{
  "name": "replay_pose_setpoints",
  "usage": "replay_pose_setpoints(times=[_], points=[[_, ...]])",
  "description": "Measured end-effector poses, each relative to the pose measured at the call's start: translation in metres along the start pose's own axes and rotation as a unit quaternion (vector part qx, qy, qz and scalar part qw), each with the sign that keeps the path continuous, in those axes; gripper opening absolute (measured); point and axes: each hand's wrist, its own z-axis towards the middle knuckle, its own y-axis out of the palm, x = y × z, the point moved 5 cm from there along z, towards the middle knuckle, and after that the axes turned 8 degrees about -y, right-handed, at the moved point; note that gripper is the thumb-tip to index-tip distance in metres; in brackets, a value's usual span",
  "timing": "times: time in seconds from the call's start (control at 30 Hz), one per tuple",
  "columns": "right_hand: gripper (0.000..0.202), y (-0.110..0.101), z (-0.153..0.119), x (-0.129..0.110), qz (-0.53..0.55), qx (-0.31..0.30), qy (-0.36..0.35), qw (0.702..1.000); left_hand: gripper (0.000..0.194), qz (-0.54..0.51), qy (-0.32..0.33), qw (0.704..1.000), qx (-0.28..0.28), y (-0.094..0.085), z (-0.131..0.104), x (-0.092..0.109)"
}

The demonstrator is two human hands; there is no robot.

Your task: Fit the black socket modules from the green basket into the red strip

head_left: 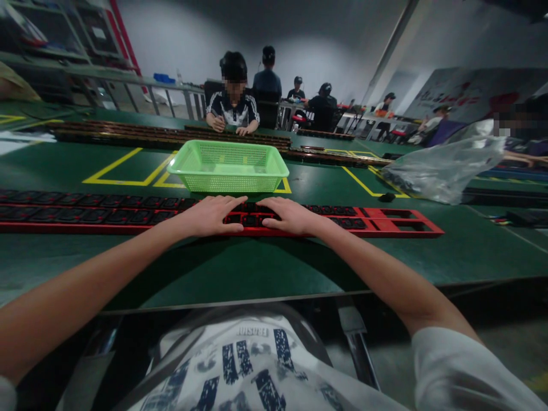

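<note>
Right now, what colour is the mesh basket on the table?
Light green; the head view shows the basket best.

Beyond a light-green mesh basket, we see a person seated across the green table; rightward lies a clear plastic bag, perhaps holding small dark pieces.

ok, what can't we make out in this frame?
Head view: whatever lies under the left hand and right hand, covered by them.
Head view: far left end of the red tray, cut off by the left edge.
Head view: contents of the plastic bag, blurred.
Head view: any markings on the black parts, too small.
</note>
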Motion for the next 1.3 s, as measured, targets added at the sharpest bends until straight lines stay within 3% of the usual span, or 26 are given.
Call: replay_pose_setpoints(times=[0.4, 1.3], points=[[0.058, 0.0002, 0.0004, -0.0011, 0.005, 0.009, -0.021, 1.000, 0.082, -0.017, 0.018, 1.000, 0.005, -0.0013, 0.0002, -0.0007], [0.058, 0.0003, 0.0021, -0.0007, 0.006, 0.002, -0.013, 1.000, 0.084, -0.019, 0.017, 1.000, 0.009, -0.0009, 0.0007, -0.0004]])
